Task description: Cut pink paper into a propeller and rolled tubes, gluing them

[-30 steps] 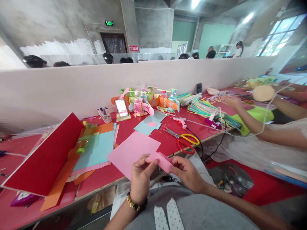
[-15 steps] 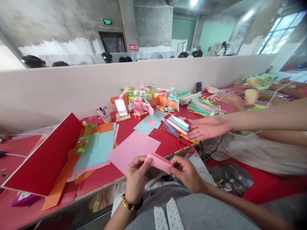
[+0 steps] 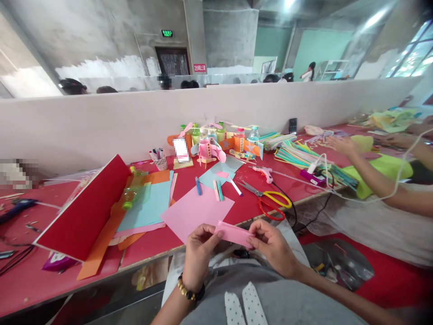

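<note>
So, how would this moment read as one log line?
left hand: holds folded pink paper | right hand: holds its other end | on table: pink sheet, markers, scissors

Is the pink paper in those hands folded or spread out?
The paper is folded: a second layer shows along its upper edge, between the left hand and right hand.

Left hand [image 3: 199, 248] and right hand [image 3: 273, 247] are pinching the folded pink paper [image 3: 234, 234], and beyond lie scissors [image 3: 260, 193] and markers [image 3: 220, 191] on the bench [image 3: 243, 208]!
</note>
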Available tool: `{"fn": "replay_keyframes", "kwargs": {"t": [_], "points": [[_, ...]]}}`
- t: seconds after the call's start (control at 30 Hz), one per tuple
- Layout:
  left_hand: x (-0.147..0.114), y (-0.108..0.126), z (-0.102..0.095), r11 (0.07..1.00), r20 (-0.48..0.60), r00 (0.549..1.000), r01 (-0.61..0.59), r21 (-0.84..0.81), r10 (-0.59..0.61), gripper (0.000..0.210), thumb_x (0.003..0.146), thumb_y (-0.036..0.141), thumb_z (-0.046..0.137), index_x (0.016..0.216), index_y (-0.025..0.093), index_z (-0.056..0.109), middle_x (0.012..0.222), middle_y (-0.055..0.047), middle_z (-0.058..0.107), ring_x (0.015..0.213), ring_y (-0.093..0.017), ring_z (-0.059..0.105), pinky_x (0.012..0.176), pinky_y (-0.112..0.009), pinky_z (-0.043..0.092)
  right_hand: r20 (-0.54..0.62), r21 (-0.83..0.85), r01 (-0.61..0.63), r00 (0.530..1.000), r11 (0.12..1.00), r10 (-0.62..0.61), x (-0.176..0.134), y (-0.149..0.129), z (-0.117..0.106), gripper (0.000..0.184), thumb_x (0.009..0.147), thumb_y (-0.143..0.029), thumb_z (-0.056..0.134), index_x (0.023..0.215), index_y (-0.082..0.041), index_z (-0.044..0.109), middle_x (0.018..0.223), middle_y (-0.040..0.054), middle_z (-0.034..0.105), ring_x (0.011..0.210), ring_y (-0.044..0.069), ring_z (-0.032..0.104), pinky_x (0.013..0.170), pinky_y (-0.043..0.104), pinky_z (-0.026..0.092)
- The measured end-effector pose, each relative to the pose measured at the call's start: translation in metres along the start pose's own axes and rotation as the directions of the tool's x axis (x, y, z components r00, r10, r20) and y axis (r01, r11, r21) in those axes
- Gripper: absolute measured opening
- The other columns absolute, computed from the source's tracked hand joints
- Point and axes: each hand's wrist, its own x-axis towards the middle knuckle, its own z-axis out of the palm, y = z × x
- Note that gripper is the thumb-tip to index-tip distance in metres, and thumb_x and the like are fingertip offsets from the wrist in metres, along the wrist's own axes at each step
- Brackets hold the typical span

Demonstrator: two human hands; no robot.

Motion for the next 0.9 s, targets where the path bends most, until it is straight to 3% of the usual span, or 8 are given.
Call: {"fn": "replay_keyframes", "kwargs": {"t": [0.2,0.27,0.33,0.4,0.5,0.53,0.7,0.9], "points": [[0.018,0.006,-0.015,0.977,0.070,0.990,-0.134,0.166,0.124,0.029,0.074,0.028,0.065,0.096,0.019,0.048,0.069,0.003,0.053,0.061,-0.009,0.050,0.057,-0.019,0.038,-0.003,-0.010,-0.008,1.000,1.000,0.008,0.009,0.001,-0.003,0.020,0.077,-0.030,0.060,0.091,-0.020,0.050,0.077,-0.0005,0.061,0.063,0.012,0.058,0.060,0.025,0.047],[0.039,0.015,-0.026,0.908,0.053,0.968,-0.248,0.337,0.245,0.028,0.078,0.032,0.060,0.099,0.018,0.047,0.073,0.001,0.055,0.067,-0.011,0.053,0.063,-0.022,0.040,-0.015,-0.026,-0.003,1.000,1.000,0.003,0.014,0.003,-0.005,0.022,0.077,-0.030,0.060,0.094,-0.020,0.051,0.077,-0.0003,0.062,0.062,0.013,0.058,0.059,0.025,0.047],[0.068,0.027,-0.037,0.761,0.053,0.936,-0.315,0.567,0.348,0.029,0.077,0.035,0.058,0.099,0.018,0.048,0.081,-0.002,0.057,0.072,-0.013,0.055,0.067,-0.025,0.042,-0.027,-0.041,-0.004,1.000,0.999,0.003,0.020,0.007,-0.009,0.023,0.077,-0.030,0.060,0.094,-0.019,0.051,0.075,-0.0004,0.061,0.059,0.012,0.057,0.058,0.026,0.046],[0.101,0.038,-0.046,0.571,0.045,0.930,-0.262,0.778,0.365,0.031,0.077,0.037,0.057,0.100,0.019,0.048,0.088,-0.004,0.058,0.075,-0.015,0.055,0.068,-0.027,0.043,-0.027,-0.043,-0.006,1.000,0.999,0.005,0.025,0.012,-0.012,0.024,0.077,-0.030,0.059,0.095,-0.019,0.050,0.074,-0.0002,0.061,0.058,0.012,0.056,0.057,0.025,0.046],[0.147,0.046,-0.049,0.167,0.022,0.972,-0.062,0.984,0.233,0.036,0.078,0.041,0.053,0.108,0.022,0.046,0.102,-0.006,0.056,0.088,-0.018,0.055,0.075,-0.029,0.043,-0.009,-0.032,-0.024,1.000,0.999,0.023,0.033,0.018,-0.017,0.025,0.077,-0.030,0.059,0.097,-0.019,0.048,0.070,-0.0017,0.060,0.056,0.012,0.055,0.052,0.024,0.045],[0.160,0.046,-0.048,0.120,0.005,0.977,-0.031,0.992,0.211,0.037,0.077,0.040,0.055,0.108,0.022,0.046,0.107,-0.008,0.054,0.094,-0.021,0.054,0.078,-0.031,0.042,-0.007,-0.029,-0.030,1.000,0.999,0.030,0.035,0.020,-0.018,0.026,0.076,-0.030,0.060,0.097,-0.020,0.048,0.069,-0.0024,0.059,0.055,0.012,0.055,0.051,0.024,0.045],[0.195,0.033,-0.043,0.023,-0.103,0.985,0.101,0.995,0.141,0.037,0.076,0.033,0.054,0.109,0.020,0.046,0.113,-0.015,0.048,0.101,-0.030,0.052,0.079,-0.039,0.041,0.000,-0.023,-0.046,0.999,0.999,0.046,0.047,0.031,-0.024,0.028,0.073,-0.030,0.062,0.095,-0.020,0.048,0.064,-0.0049,0.057,0.054,0.012,0.057,0.053,0.026,0.046],[0.200,0.016,-0.047,-0.027,-0.149,0.982,0.153,0.988,0.119,0.032,0.081,0.019,0.041,0.113,0.018,0.042,0.114,-0.017,0.046,0.096,-0.029,0.057,0.075,-0.038,0.043,0.007,-0.044,-0.044,0.999,0.998,0.044,0.057,0.047,-0.029,0.028,0.073,-0.027,0.061,0.096,-0.019,0.049,0.063,-0.0055,0.057,0.053,0.012,0.057,0.054,0.025,0.045]]}}
